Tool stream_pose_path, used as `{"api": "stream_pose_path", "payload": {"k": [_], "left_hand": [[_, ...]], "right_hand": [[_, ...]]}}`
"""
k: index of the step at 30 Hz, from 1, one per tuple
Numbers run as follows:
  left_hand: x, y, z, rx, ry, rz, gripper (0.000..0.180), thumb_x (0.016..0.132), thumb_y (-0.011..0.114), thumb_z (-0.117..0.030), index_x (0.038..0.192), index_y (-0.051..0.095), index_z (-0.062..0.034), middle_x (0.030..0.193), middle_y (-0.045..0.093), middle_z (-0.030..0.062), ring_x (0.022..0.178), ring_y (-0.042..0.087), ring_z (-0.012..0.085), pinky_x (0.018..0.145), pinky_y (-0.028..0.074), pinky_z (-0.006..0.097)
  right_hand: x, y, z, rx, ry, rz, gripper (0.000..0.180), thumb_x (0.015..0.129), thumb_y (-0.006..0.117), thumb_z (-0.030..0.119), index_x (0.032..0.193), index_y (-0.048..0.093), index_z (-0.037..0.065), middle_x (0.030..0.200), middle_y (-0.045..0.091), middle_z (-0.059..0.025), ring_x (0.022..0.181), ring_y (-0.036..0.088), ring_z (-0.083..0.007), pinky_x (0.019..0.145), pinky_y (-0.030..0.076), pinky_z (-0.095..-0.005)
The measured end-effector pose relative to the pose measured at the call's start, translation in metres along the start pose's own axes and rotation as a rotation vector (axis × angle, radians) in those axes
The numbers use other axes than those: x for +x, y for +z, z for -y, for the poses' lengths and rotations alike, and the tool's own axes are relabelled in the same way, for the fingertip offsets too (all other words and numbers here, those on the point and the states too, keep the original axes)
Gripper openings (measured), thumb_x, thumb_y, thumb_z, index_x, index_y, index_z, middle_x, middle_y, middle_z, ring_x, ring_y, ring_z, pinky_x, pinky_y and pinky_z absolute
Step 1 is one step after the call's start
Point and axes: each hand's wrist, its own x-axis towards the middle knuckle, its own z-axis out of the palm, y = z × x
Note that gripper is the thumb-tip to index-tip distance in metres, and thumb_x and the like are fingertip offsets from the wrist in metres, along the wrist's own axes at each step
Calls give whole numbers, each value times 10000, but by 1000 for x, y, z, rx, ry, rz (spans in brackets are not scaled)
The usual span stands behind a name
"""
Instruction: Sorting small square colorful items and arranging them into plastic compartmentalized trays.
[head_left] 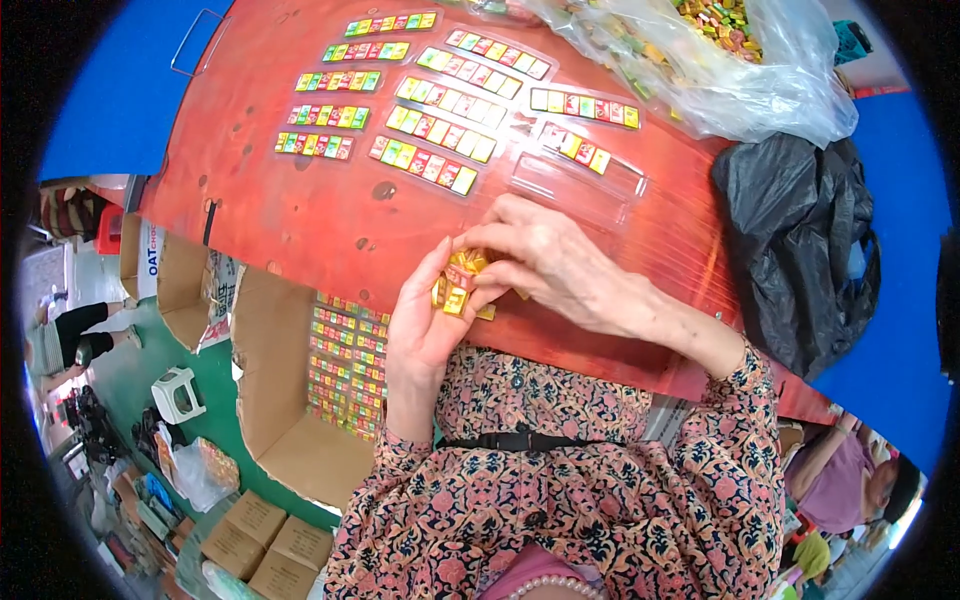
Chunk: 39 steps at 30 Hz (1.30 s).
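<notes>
My left hand [415, 322], palm up, cups several small yellow-and-red wrapped pieces [455, 290] that look like candies. Over them bends my right hand [560, 262], its thumb and fingertips pinched close against the pieces; what exactly lies between the tips is hidden. A few more yellow pieces show at the table edge under the hands. Just beyond my right hand lies a clear plastic tray [575, 188], with a short row of coloured pieces [575, 147] at its far side. Several other clear trays, filled with coloured rows [423, 165], are spread over the red table [260, 210].
A clear plastic bag [690, 95] of loose wrapped pieces lies at the far right, with a black plastic bag [795, 240] nearer. Left of me, an open cardboard box [275, 370] holds filled trays. A white stool [178, 395] and closed cartons [275, 545] stand on the green floor.
</notes>
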Motion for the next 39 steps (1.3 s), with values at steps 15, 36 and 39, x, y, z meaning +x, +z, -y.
{"api": "stream_pose_path", "payload": {"k": [15, 36, 39], "left_hand": [[3, 15, 3, 38, 35, -22, 384, 953, 398, -207, 1252, 434, 33, 1260, 484, 206, 1133, 510, 321, 942, 453, 480], [-6, 18, 17, 1996, 706, -204, 236, 674, 715, 8, 901, 651, 16, 768, 592, 91, 668, 595, 161, 567, 465, 270], [-3, 21, 21, 2147, 746, -218, 222, 682, 715, -12, 893, 652, 12, 758, 577, 104, 652, 597, 194, 562, 469, 290]], "right_hand": [[-7, -30, -6, 108, 92, -93, 215, 790, 603, 3, 1001, 638, 13, 829, 593, -86, 706, 576, -159, 624, 472, -281], [-45, -2, -18, -449, 26, 15, 102, 678, 576, 63, 740, 519, 7, 785, 474, -119, 751, 498, -271, 632, 451, -384], [-44, -14, -12, -411, 57, -5, 171, 708, 649, 64, 830, 536, 24, 793, 467, -112, 767, 512, -279, 647, 453, -374]]}}
